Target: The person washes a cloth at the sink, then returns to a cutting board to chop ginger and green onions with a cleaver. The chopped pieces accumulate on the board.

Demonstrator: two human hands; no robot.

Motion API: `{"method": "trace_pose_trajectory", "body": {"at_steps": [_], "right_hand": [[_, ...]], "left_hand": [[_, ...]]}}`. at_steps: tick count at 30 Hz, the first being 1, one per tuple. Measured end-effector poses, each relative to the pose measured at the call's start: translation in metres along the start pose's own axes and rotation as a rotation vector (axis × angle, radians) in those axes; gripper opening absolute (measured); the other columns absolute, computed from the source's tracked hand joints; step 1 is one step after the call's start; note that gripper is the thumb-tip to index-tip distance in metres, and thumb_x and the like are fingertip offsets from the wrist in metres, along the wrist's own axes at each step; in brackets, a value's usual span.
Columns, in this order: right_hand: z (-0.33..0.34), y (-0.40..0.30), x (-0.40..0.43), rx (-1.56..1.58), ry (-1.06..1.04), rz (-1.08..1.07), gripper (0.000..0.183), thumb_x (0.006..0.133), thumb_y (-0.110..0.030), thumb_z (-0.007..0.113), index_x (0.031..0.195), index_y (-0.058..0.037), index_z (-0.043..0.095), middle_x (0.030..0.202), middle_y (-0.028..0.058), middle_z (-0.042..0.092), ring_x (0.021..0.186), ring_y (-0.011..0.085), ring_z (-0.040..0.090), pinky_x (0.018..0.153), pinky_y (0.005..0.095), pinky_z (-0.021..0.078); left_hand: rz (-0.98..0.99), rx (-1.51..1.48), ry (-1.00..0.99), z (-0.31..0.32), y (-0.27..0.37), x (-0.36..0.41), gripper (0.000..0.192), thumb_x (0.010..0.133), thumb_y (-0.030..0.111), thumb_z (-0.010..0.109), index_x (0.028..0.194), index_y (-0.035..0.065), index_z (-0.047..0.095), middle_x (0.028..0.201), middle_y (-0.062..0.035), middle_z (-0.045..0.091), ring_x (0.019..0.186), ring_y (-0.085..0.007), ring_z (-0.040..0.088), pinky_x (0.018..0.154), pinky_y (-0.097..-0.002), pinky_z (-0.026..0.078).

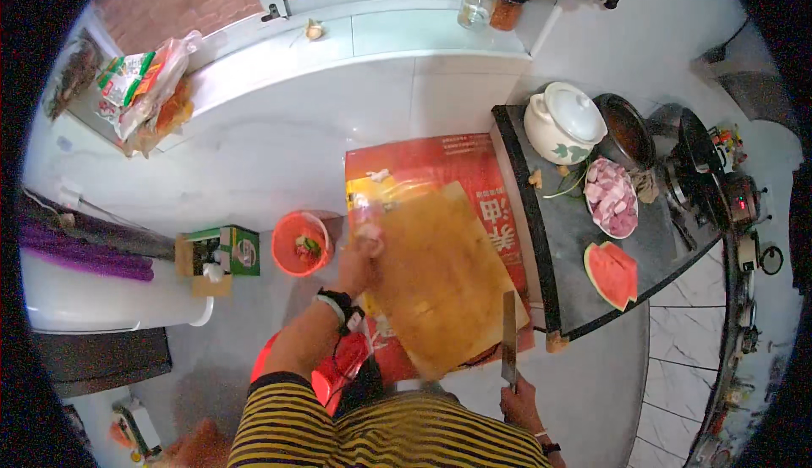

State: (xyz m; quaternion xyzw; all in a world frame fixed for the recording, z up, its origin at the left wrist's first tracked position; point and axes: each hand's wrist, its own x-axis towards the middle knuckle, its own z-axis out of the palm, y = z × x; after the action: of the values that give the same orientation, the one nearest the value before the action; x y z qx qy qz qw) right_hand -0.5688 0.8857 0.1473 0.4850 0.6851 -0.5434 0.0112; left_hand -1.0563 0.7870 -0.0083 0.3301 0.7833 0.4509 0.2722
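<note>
My right hand (521, 399) grips the handle of a kitchen knife (509, 338). Its broad blade points away from me beside the near right corner of a wooden cutting board (444, 271). At the board's left edge is my left hand (363, 253), blurred. Something pale shows at its fingers, but whether it is held is unclear. The board's surface is bare and its tone is yellowish brown. Under it lies a flat red printed cardboard sheet (438, 154) bearing writing. Left of my left hand stands a red plastic bin (303, 243) with scraps inside.
On the dark counter (574, 227) at right are a plate of cut raw meat (610, 198), watermelon slices (611, 275), a lidded white pot (564, 123) and a dark pan (625, 130). A green box (241, 250) stands left. Glass bottles (476, 8) line the windowsill.
</note>
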Motion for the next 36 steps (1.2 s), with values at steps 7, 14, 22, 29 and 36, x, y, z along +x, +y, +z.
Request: {"method": "trace_pose_trajectory", "body": {"at_steps": [7,14,22,29,36], "right_hand": [[0.021,-0.049,0.09,-0.698,0.139,-0.445,0.062,0.085,-0.021,0.056,0.137,-0.0019,0.03,0.093,0.0243,0.06,0.068,0.0379,0.059,0.06,0.0462,0.0467],[0.059,-0.039,0.129,-0.65,-0.016,-0.234,0.072,0.082,-0.022,0.061,0.139,0.0003,0.024,0.117,0.0286,0.052,0.104,0.0415,0.054,0.087,0.0449,0.0437],[0.06,-0.064,0.127,-0.665,0.023,-0.14,0.078,0.077,-0.023,0.062,0.142,-0.0055,0.022,0.108,0.0247,0.055,0.093,0.0416,0.056,0.079,0.0471,0.0458],[0.063,-0.087,0.123,-0.641,-0.026,-0.14,0.085,0.072,-0.013,0.064,0.143,-0.0054,0.018,0.11,0.025,0.056,0.098,0.0406,0.056,0.082,0.0467,0.0446],[0.067,-0.065,0.126,-0.646,0.036,-0.209,0.081,0.074,-0.009,0.061,0.143,-0.0044,0.019,0.111,0.0259,0.055,0.099,0.042,0.055,0.083,0.0445,0.0451]], "left_hand": [[0.365,0.344,0.302,-0.051,0.099,0.036,0.028,0.089,0.013,0.051,0.114,0.0039,0.057,0.107,-0.0172,0.06,0.1,-0.035,0.055,0.091,-0.0436,0.042],[0.345,0.403,0.157,-0.039,0.111,0.097,0.033,0.083,0.017,0.056,0.115,0.0069,0.057,0.106,-0.0151,0.059,0.098,-0.0342,0.055,0.088,-0.0425,0.043],[0.153,0.678,0.094,-0.023,0.087,0.158,0.038,0.076,0.022,0.061,0.112,0.0116,0.059,0.108,-0.0174,0.058,0.099,-0.0339,0.057,0.079,-0.042,0.049],[-0.048,0.396,0.125,-0.037,0.062,0.145,0.018,0.08,0.015,0.059,0.091,0.0018,0.064,0.087,-0.0216,0.064,0.082,-0.0364,0.062,0.073,-0.0408,0.049],[-0.134,-0.04,0.292,-0.171,0.036,0.056,0.029,0.082,0.024,0.062,0.092,-0.0026,0.064,0.082,-0.0143,0.067,0.075,-0.0163,0.062,0.069,-0.0325,0.049]]}}
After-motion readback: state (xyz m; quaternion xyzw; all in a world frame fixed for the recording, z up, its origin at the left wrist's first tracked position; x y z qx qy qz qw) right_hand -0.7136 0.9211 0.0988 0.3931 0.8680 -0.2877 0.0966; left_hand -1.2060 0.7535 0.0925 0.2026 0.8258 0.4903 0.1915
